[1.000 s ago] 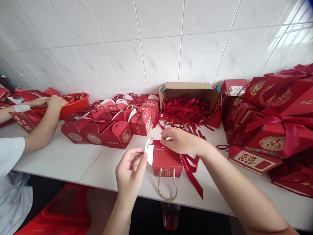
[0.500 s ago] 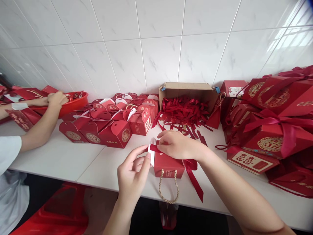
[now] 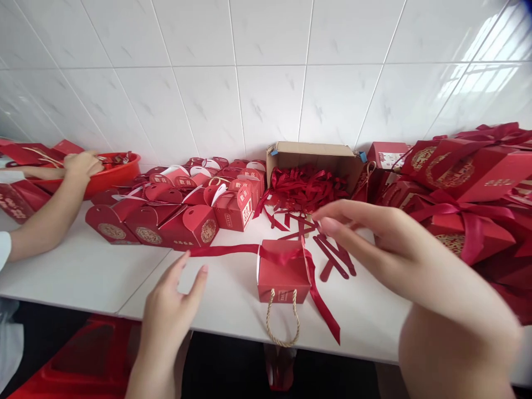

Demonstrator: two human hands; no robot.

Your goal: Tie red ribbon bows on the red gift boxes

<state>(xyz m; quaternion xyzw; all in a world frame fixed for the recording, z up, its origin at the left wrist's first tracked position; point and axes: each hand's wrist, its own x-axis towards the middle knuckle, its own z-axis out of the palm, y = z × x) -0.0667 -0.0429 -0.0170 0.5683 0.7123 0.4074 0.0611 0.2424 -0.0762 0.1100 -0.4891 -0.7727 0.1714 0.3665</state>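
Note:
A small red gift box (image 3: 284, 277) with a twisted gold cord handle (image 3: 269, 332) sits near the table's front edge. A dark red ribbon (image 3: 233, 250) lies across its top. One end stretches left to my left hand's fingertips, the other hangs down the box's right side. My left hand (image 3: 168, 305) is open, thumb and index finger apart, left of the box. Raised to the right of the box, my right hand (image 3: 374, 238) has its fingers extended, slightly blurred, above loose flat red strips (image 3: 332, 257). Nothing shows in its grasp.
Several red gift boxes (image 3: 187, 227) stand in rows at left. A cardboard carton (image 3: 316, 148) of red ribbons lies against the tiled wall. Ribbon-tied boxes (image 3: 469, 172) are piled at right. Another person's hand (image 3: 83, 163) is over an orange-red basin (image 3: 112, 180).
My hands have come off the box. The left moved left and down, the right moved right. The ribbon now lies stretched out to the left across the box's top.

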